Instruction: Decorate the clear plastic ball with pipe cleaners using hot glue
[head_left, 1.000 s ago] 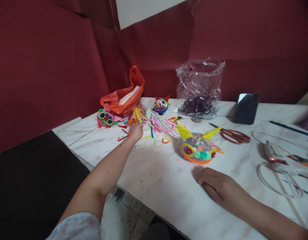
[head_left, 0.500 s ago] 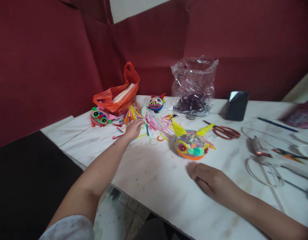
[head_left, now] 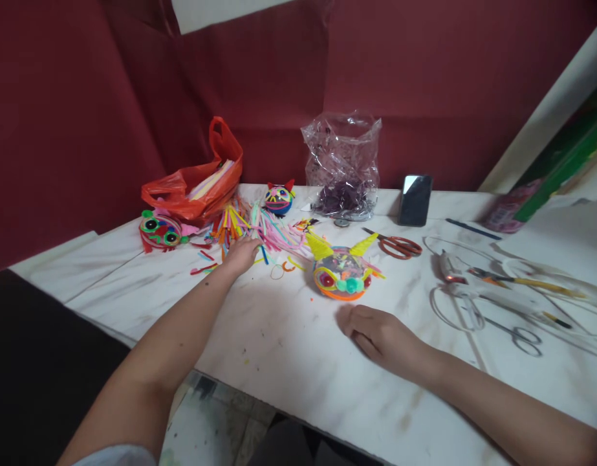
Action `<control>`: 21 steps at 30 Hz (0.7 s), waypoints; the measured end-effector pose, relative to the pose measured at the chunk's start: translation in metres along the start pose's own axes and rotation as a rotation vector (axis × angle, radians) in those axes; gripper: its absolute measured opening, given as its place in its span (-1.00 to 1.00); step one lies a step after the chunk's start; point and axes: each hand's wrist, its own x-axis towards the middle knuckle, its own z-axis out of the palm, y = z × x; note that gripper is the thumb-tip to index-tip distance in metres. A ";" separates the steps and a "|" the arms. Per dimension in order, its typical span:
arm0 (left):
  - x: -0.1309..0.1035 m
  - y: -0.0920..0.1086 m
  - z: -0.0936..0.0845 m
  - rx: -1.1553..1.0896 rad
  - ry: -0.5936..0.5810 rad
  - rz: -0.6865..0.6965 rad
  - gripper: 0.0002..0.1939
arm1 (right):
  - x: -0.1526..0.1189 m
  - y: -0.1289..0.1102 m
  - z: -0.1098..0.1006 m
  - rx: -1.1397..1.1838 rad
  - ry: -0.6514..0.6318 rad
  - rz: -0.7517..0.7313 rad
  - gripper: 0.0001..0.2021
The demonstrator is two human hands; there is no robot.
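Marbled tabletop (head_left: 288,349): my left hand (head_left: 242,255) lies at the coloured strips (head_left: 275,232), grasp indeterminable; my right hand (head_left: 381,336), curled, nothing visible in it, lies near the horned figure (head_left: 341,272). Probable step: reaching among strips; next calls for precise pinching.

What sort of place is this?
Likely a craft corner, home or small workshop, can't tell which: a marbled table with a heap of coloured strips, a yellow-horned figure and red-handled scissors.
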 end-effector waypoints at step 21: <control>0.000 0.004 0.000 0.030 0.102 -0.140 -0.78 | 0.000 -0.001 0.001 -0.007 -0.001 0.042 -0.81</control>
